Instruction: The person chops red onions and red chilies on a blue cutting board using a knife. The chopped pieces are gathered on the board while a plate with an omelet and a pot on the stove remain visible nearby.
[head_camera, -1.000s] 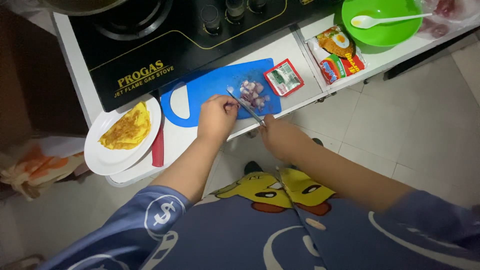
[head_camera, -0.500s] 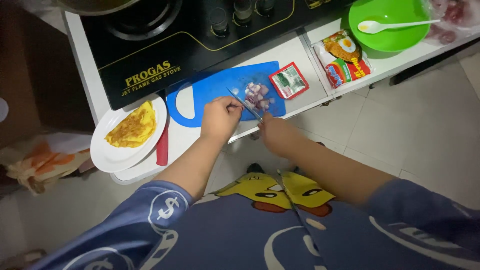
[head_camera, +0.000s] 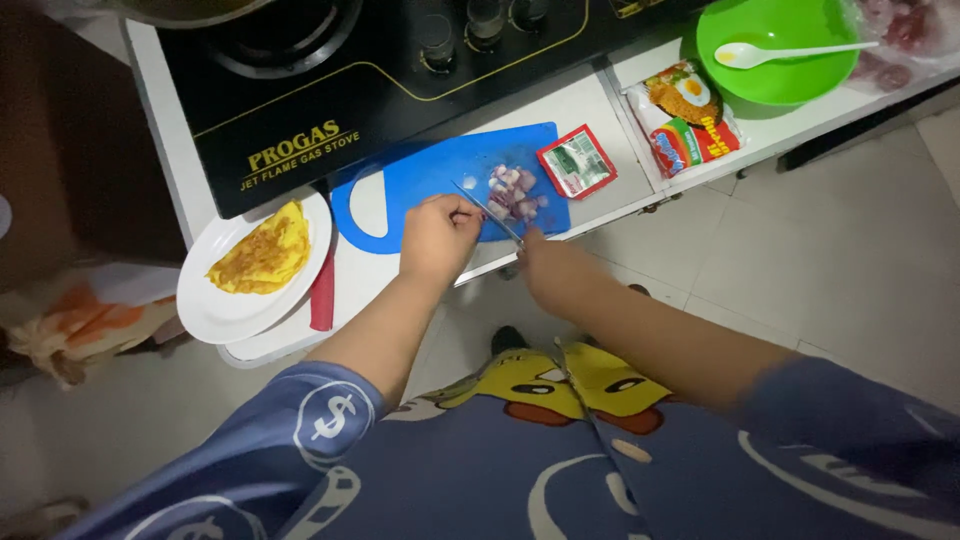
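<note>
A blue cutting board (head_camera: 420, 175) lies on the white counter in front of a black gas stove (head_camera: 330, 70). A small heap of chopped purple onion pieces (head_camera: 515, 190) sits on the board's right half. My right hand (head_camera: 550, 265) grips a knife (head_camera: 487, 210) whose blade slants across the board beside the heap. My left hand (head_camera: 438, 235) rests on the board's near edge, fingers curled by the blade tip; whether it pinches a piece is hidden.
A white plate with a yellow omelette (head_camera: 262, 252) stands left of the board, a red handle (head_camera: 322, 295) beside it. A small red sachet (head_camera: 577, 160), a noodle packet (head_camera: 688, 115) and a green bowl with a white spoon (head_camera: 775, 50) lie to the right. Tiled floor below.
The view has shifted slightly; both hands stay at the board, with the knife still angled beside the onion heap.
</note>
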